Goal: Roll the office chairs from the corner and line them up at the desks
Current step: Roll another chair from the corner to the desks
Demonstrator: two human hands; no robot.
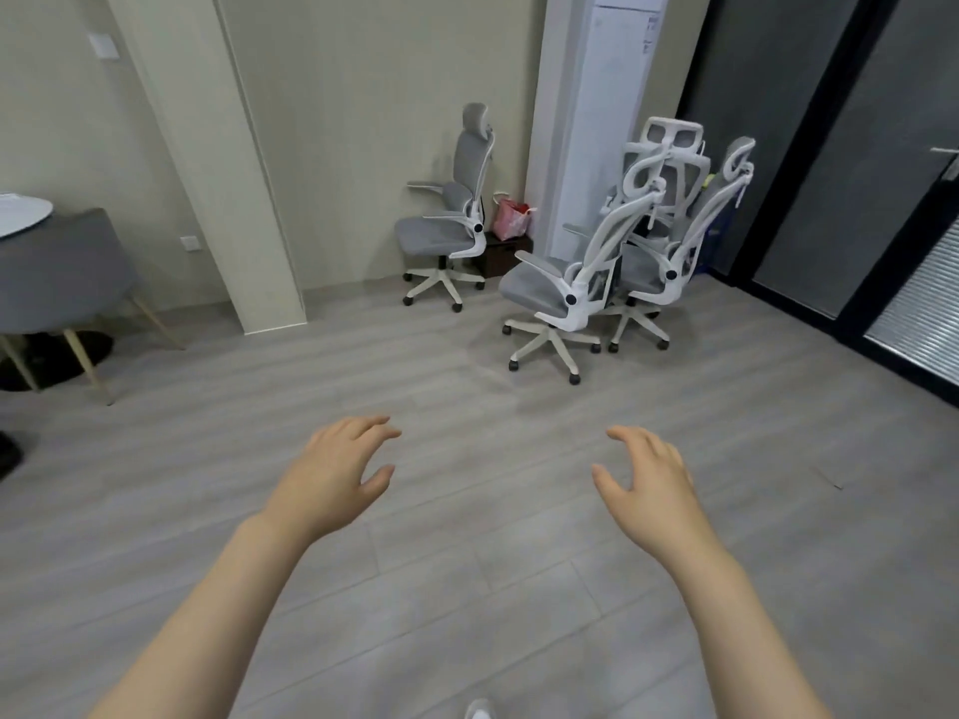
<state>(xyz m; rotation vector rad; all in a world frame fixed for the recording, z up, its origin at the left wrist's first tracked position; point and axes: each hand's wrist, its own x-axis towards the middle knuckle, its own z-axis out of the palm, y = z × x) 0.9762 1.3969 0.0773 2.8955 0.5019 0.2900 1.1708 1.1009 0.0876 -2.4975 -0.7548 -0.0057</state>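
Several grey-and-white office chairs stand in the far corner. One chair (456,220) stands alone against the wall, facing left. The nearest chair (571,282) is tilted back in front of a white column. Behind it another chair (674,251) and a further one (669,147) crowd together. My left hand (337,474) and my right hand (648,480) reach forward over the floor, fingers spread and relaxed, holding nothing. Both are well short of the chairs.
A grey-draped table (62,267) with a white plate stands at the left. A wall pillar (223,173) juts out mid-left. A pink bag (511,217) sits on a dark box by the white column (597,121). Dark glass partitions (830,173) line the right. Grey wood floor (467,563) lies between.
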